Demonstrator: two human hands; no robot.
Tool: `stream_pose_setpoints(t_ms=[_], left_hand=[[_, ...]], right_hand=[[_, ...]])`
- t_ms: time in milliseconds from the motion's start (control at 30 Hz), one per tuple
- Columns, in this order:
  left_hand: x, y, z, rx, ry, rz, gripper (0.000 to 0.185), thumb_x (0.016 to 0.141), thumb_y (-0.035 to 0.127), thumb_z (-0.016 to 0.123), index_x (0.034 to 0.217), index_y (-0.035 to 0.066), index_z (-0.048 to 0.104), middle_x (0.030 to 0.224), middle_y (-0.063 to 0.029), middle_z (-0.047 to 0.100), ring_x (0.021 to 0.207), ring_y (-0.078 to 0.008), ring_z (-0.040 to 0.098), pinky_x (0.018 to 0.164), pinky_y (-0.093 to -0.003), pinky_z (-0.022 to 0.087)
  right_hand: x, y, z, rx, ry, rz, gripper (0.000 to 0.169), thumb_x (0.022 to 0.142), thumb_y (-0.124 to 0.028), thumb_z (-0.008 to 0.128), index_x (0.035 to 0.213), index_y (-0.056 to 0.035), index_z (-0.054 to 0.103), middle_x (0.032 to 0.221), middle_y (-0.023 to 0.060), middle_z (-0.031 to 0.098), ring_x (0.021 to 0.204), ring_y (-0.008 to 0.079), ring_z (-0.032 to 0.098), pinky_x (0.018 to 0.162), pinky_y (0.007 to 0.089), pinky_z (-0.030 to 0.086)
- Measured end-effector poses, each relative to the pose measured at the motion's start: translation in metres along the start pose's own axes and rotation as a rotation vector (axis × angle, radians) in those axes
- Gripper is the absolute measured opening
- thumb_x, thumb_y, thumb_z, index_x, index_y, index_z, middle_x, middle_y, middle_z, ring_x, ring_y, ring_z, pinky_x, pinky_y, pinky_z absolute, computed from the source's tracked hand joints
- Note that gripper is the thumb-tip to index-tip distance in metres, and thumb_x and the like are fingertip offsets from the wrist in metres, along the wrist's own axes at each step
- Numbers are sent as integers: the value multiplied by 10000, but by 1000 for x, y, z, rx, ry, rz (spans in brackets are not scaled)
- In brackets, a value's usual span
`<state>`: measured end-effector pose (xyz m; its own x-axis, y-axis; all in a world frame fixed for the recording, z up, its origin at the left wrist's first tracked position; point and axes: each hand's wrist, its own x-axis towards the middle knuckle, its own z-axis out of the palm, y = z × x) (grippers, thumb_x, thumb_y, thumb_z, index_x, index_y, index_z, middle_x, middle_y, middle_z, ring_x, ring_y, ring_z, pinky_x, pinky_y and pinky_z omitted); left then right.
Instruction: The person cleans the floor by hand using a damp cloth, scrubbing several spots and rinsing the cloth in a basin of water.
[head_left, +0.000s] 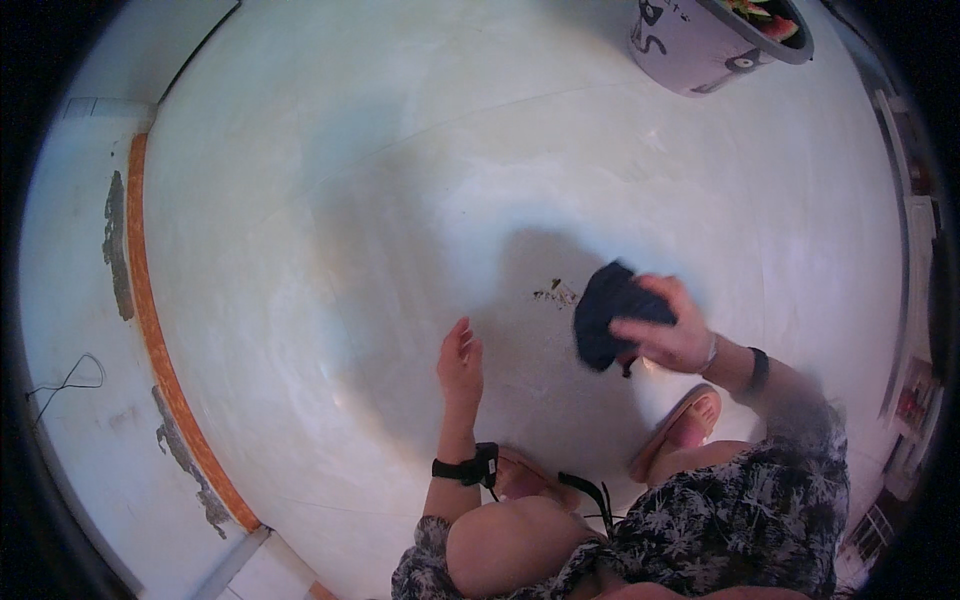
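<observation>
A bunched dark navy cloth (619, 315) is in my right hand (671, 330), held between thumb and fingers above the floor; the hand is slightly blurred. Just left of the cloth, a small patch of brown debris or smeared dirt (555, 294) marks the pale, smooth floor (420, 247). My left hand (460, 364) is raised over the floor, loosely curled and holding nothing. A black strap with a small device (480, 466) circles the left wrist. Around the right wrist is a dark band (759, 371).
A patterned bucket (697, 52) with watermelon rinds (778, 28) inside stands at the upper right. An orange-brown skirting strip (161, 345) runs along the peeling wall (75, 285). Shelving (919, 247) lines the right side. My slippered feet (686, 431) are below my hands.
</observation>
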<state>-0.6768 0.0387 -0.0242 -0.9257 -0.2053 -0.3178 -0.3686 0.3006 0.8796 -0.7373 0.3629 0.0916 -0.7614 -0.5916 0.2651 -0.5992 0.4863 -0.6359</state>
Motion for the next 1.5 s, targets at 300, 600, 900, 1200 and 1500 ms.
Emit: stream_pose_setpoints(t_ms=[300, 600, 900, 1200, 1500], left_hand=[[-8, 1, 12, 126, -91, -11, 387, 856, 55, 556, 1234, 38, 476, 1153, -118, 546, 1026, -195, 552, 862, -304, 463], [-11, 4, 16, 156, -117, 8, 414, 844, 57, 573, 1245, 41, 468, 1144, -117, 551, 1014, -194, 557, 863, -309, 463], [-12, 2, 16, 88, -106, -15, 419, 827, 67, 596, 1226, 37, 474, 1148, -130, 540, 1021, -229, 559, 853, -322, 469], [-10, 1, 13, 70, -101, -9, 450, 832, 50, 601, 1258, 51, 456, 1138, -114, 556, 1022, -194, 548, 872, -309, 460], [-11, 5, 15, -4, -109, -42, 473, 816, 50, 618, 1258, 30, 449, 1160, -106, 539, 1024, -195, 540, 873, -309, 455]], right_hand=[[-29, 70, 31, -678, -79, 418, 721, 663, -178, 711, 1316, -178, 406, 1386, 165, 324, 1270, 383, 306, 1001, 580, 244], [11, 45, 132, -217, -382, 171, 908, 736, -448, 632, 1396, -24, 174, 1459, 154, 182, 1360, 300, 147, 1105, 418, 161], [25, 75, 140, -249, -464, -332, 627, 823, -327, 548, 1337, -38, 333, 1422, 115, 293, 1341, 268, 223, 1083, 385, 232], [-10, 94, 143, -165, -283, -404, 321, 760, -135, 526, 1057, -17, 545, 1137, 86, 523, 1091, 222, 485, 737, 311, 506], [13, 64, 129, -41, -202, -5, 97, 712, -67, 582, 801, -59, 618, 875, 47, 600, 836, 195, 565, 664, 297, 505]])
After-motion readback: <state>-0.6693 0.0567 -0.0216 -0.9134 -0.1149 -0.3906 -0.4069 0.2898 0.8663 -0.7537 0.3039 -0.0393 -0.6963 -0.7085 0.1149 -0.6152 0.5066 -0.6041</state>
